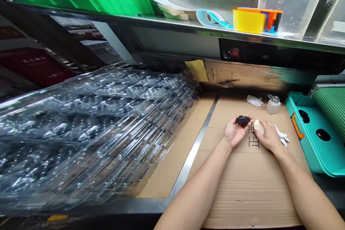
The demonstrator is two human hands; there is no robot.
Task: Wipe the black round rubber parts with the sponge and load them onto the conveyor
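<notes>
The left hand (234, 132) lies palm up with its fingers curled, cradling a black oval plastic piece (243, 119) whose exact kind is hard to tell. The right hand (269, 136) grasps a pale cream sponge (258, 127) under its fingers, and the sponge sits just beside the black piece and the left fingertips. Both hands hover over a cardboard sheet (250, 190) laid on the bench, near a printed black character (253, 139). A crumpled white cloth (281, 136) lies right under the outer edge of the right hand. Ahead of the hands stand a plastic dispenser bottle (273, 105) with a metal pump top and a crumpled white wipe (254, 100). Further right of the right hand sits a teal plastic tray (304, 133) with an orange handle (297, 125) and round black holes, with a green mesh panel (331, 113) beyond it. Left of the left hand, a steel strip (190, 158) runs along the cardboard, and past it lies a tall stack of transparent moulded plastic trays (81, 133). Far ahead, above the hands, a shelf edge (215, 28) carries a yellow container (248, 21), orange parts (272, 18) and a roll of teal-and-white tape (211, 18).
</notes>
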